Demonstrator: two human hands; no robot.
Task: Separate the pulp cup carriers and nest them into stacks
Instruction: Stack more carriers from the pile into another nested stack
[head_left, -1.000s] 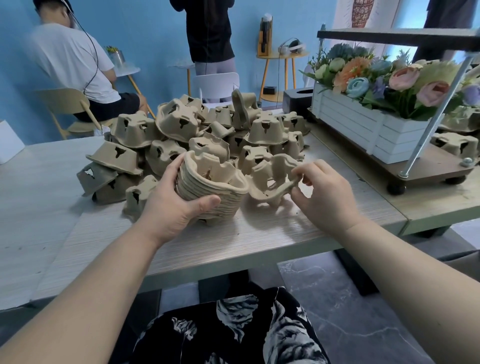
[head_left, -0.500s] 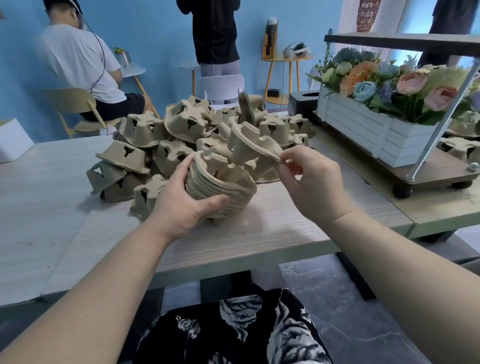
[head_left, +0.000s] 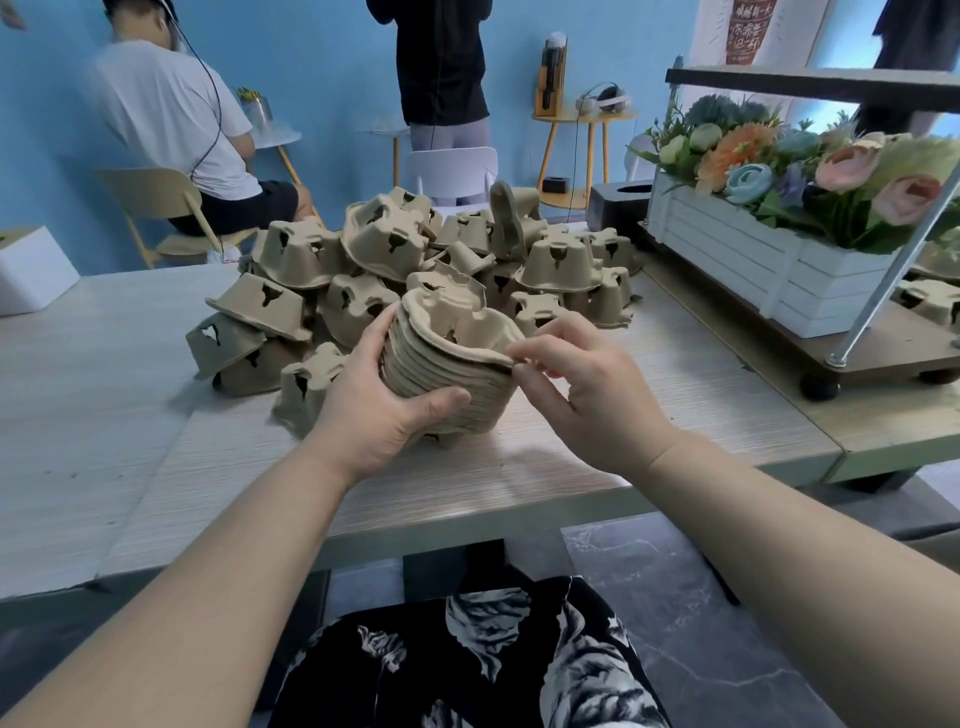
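1. Left hand (head_left: 376, 410): grip wrapped round the left side of the stack (head_left: 447, 379) of nested carriers; thumb across its near face, fingers behind its far-left edge. The hand has firm hold of the stack.
2. Right hand (head_left: 587, 395): thumb and forefinger pinch the right rim of the top carrier (head_left: 457, 325), which sits in the stack. Other fingers curled loosely, touching nothing that can be seen.
3. Stack: near-centre of the desk (head_left: 519, 483), its base touching or just above the surface; cannot tell which. Cups open upward. Layered rims show as ridges down its near side.
4. Loose pile (head_left: 415, 260): many single carriers, heaped just beyond the stack and to its left, most lying upside down with dark cut-outs showing. One carrier (head_left: 306, 384) lies just left of the left hand. One stands on edge at the far side of the pile.
5. Right of the desk: a low wheeled shelf (head_left: 857, 353) carrying a white planter (head_left: 753, 265) of flowers; more carriers on that shelf at far right, partly cut off.
6. Far left on the desk: a white box (head_left: 31, 270).
7. Background: one person seated on a chair (head_left: 161, 202), back to the camera; another standing, seen from the waist region only. Blue wall behind.
8. Bottom of view: dark floral-print fabric (head_left: 467, 660) over the wearer's lap.
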